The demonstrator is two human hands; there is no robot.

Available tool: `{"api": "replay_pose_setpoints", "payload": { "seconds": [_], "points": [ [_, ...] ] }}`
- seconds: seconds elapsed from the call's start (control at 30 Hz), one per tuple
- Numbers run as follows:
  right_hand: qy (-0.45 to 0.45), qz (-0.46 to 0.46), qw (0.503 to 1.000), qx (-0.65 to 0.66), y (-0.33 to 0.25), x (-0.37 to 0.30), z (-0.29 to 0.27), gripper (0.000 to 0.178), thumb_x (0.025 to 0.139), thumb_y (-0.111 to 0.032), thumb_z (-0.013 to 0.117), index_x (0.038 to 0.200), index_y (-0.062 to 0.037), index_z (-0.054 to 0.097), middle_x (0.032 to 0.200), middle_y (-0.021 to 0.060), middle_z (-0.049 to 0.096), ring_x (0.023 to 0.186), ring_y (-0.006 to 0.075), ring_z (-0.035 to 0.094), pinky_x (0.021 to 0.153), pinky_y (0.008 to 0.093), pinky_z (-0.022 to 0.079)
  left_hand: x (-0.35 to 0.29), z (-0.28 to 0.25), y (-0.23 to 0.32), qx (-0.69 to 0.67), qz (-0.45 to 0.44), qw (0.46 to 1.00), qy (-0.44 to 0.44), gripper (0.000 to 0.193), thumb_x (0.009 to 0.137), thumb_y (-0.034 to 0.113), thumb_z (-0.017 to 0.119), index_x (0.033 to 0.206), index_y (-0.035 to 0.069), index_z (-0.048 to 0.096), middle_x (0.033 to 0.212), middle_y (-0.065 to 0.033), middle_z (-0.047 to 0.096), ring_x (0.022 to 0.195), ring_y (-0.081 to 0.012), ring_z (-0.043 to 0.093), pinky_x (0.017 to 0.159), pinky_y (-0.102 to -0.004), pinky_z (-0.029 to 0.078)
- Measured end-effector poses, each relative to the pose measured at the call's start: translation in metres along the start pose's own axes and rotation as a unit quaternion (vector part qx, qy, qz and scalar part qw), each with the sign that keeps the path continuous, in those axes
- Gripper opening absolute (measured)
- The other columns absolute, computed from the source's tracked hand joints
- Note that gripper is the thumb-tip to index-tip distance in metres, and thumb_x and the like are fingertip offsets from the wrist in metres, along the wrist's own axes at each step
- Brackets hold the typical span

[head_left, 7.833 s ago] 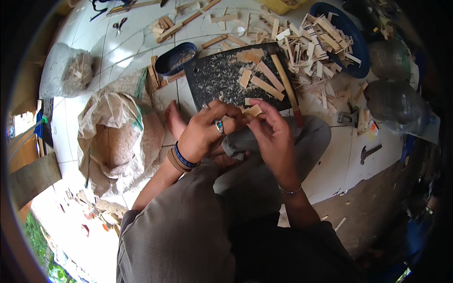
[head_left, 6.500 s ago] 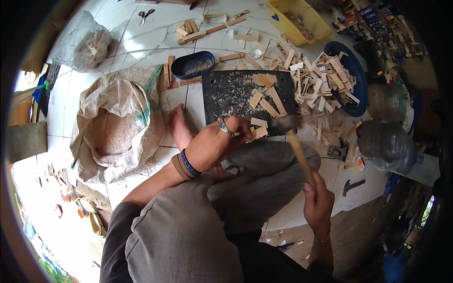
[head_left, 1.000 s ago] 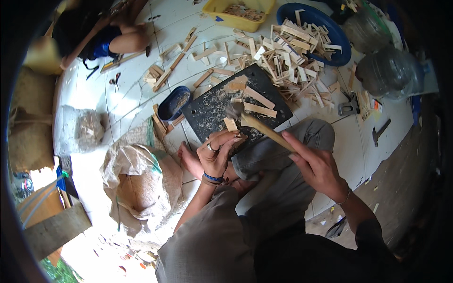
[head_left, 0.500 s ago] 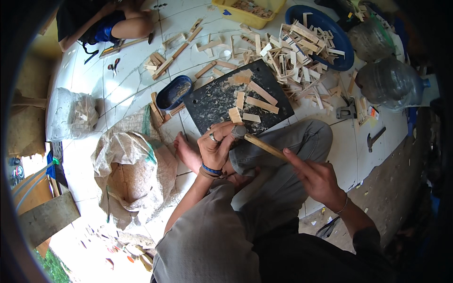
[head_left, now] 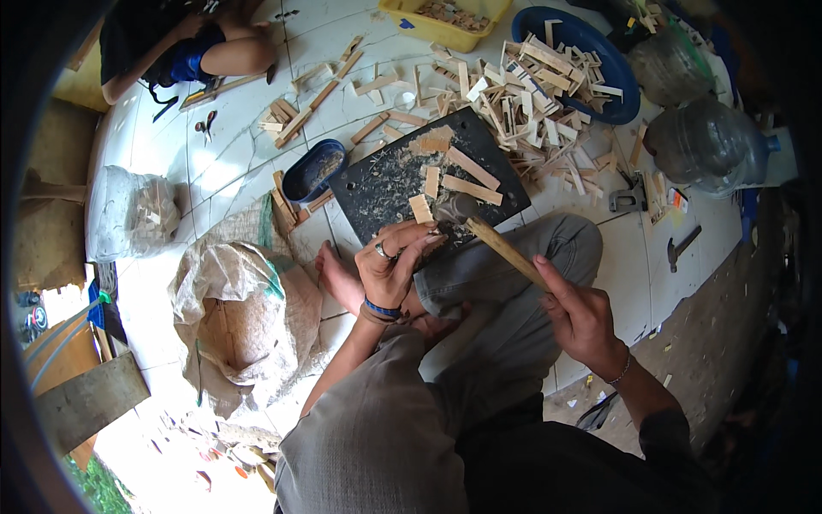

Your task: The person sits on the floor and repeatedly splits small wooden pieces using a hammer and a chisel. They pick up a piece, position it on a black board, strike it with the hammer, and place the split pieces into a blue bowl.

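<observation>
My right hand [head_left: 584, 324] is closed round the wooden handle of a hammer [head_left: 507, 250], index finger laid along it. The metal hammer head hovers just beyond the fingertips of my left hand [head_left: 392, 264]. That hand, with a ring and a blue bracelet, is pinched at the near end of a short wooden piece [head_left: 420, 208]; its fingertips are partly hidden. Under the work lies a black board [head_left: 368, 193] strewn with shavings. Wooden strips [head_left: 472, 190] rest on it, near a light brown patch.
A large heap of wooden pieces [head_left: 548, 111] spills from a blue basin [head_left: 629, 98]. Left of the board are a small blue tub [head_left: 295, 184] and an open woven sack [head_left: 193, 278]. A staple gun [head_left: 629, 199] and second hammer [head_left: 682, 248] lie right. Another person [head_left: 235, 56] sits far left.
The hammer head has risen away from my left fingertips, toward the far right. My right hand has shifted slightly right. The short wooden piece at my left fingers now sits at a different tilt.
</observation>
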State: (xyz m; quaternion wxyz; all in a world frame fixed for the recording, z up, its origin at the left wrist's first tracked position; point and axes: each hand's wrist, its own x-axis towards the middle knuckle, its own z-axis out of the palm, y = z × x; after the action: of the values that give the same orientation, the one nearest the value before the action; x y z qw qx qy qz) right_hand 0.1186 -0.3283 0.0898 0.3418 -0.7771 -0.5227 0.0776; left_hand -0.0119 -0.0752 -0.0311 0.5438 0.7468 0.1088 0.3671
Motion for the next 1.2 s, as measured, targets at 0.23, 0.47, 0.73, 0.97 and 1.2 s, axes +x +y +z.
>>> {"api": "replay_pose_setpoints", "payload": {
  "seconds": [0.23, 0.47, 0.73, 0.97, 1.2],
  "points": [
    [-0.058, 0.017, 0.998, -0.003, -0.001, 0.006, -0.003, 0.062, 0.094, -0.002, 0.071, 0.153, -0.0087, 0.052, 0.093, 0.0179, 0.074, 0.068, 0.0279, 0.071, 0.061, 0.0384, 0.055, -0.003, 0.001, 0.0, 0.001, -0.011, 1.0, 0.017, 0.03, 0.086, -0.003, 0.079, 0.116, 0.0, 0.073, 0.108, -0.0148, 0.078, 0.094, -0.0254, 0.075, 0.089, -0.0331, 0.053],
    [-0.01, -0.029, 1.0, 0.0, -0.004, 0.006, -0.007, 0.059, 0.094, -0.002, 0.071, 0.151, -0.0062, 0.054, 0.101, 0.0183, 0.075, 0.071, 0.029, 0.072, 0.063, 0.038, 0.056, -0.005, 0.006, -0.007, 0.01, -0.021, 0.999, 0.039, 0.046, 0.085, -0.001, 0.082, 0.128, 0.001, 0.066, 0.121, -0.0152, 0.076, 0.098, -0.0235, 0.078, 0.084, -0.0314, 0.057],
    [0.0, -0.026, 1.0, -0.017, -0.005, 0.001, -0.004, 0.059, 0.095, -0.005, 0.072, 0.151, -0.0086, 0.054, 0.089, 0.0148, 0.072, 0.066, 0.0281, 0.069, 0.061, 0.0391, 0.055, -0.004, 0.005, -0.006, 0.032, -0.008, 0.999, 0.026, 0.046, 0.087, 0.0, 0.08, 0.13, 0.001, 0.063, 0.122, -0.0138, 0.076, 0.099, -0.0232, 0.078, 0.086, -0.0314, 0.057],
    [-0.117, 0.046, 0.988, -0.089, -0.006, -0.001, 0.0, 0.066, 0.095, -0.007, 0.073, 0.155, -0.0203, 0.052, 0.076, 0.0136, 0.064, 0.061, 0.0289, 0.066, 0.059, 0.0417, 0.053, -0.005, 0.008, -0.01, -0.049, -0.081, 0.995, 0.039, 0.057, 0.088, 0.003, 0.081, 0.138, 0.002, 0.054, 0.113, -0.0145, 0.078, 0.101, -0.0218, 0.077, 0.087, -0.0321, 0.058],
    [-0.042, 0.042, 0.998, -0.005, -0.007, -0.003, -0.002, 0.06, 0.096, -0.001, 0.068, 0.153, -0.0084, 0.052, 0.097, 0.0178, 0.074, 0.063, 0.0317, 0.068, 0.062, 0.0402, 0.055, -0.003, 0.009, -0.009, -0.002, -0.052, 0.998, 0.028, 0.065, 0.09, 0.005, 0.08, 0.145, 0.004, 0.044, 0.103, -0.0135, 0.079, 0.1, -0.0212, 0.076, 0.088, -0.0315, 0.057]
  ]
}}
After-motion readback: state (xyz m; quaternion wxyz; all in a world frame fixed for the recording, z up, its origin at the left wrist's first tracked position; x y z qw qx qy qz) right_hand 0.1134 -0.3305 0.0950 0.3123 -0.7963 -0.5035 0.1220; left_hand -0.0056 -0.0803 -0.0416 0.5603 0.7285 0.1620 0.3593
